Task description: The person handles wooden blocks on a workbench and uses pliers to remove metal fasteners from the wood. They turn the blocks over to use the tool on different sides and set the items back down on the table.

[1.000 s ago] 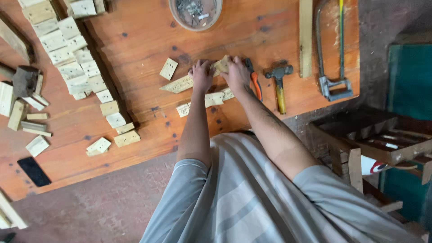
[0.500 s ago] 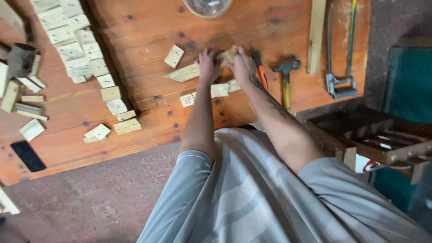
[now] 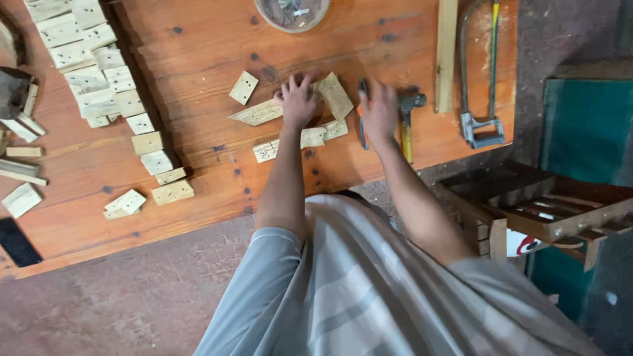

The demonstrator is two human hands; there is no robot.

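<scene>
My left hand point(image 3: 297, 100) lies flat on the orange wooden workbench point(image 3: 198, 59), fingers spread. It presses on small pale wood pieces: a long tapered piece point(image 3: 256, 113) to its left and a tilted rectangular piece point(image 3: 335, 96) to its right. More small blocks point(image 3: 316, 135) lie just below it. My right hand point(image 3: 380, 111) is blurred and hovers between orange-handled pliers point(image 3: 362, 125) and a hammer point(image 3: 407, 122). The blur hides whether it grips anything.
A round dish of metal bits point(image 3: 292, 12) sits at the far edge. A hacksaw point(image 3: 479, 86) and wooden strip point(image 3: 446, 53) lie right. Several pale drilled blocks point(image 3: 99, 72) line the left. A black phone point(image 3: 16, 241) lies near left; a wooden rack point(image 3: 527, 201) stands right.
My right hand has left the wood pieces and moved right, toward the pliers and hammer. My left hand stays on the pieces. The view has shifted slightly.
</scene>
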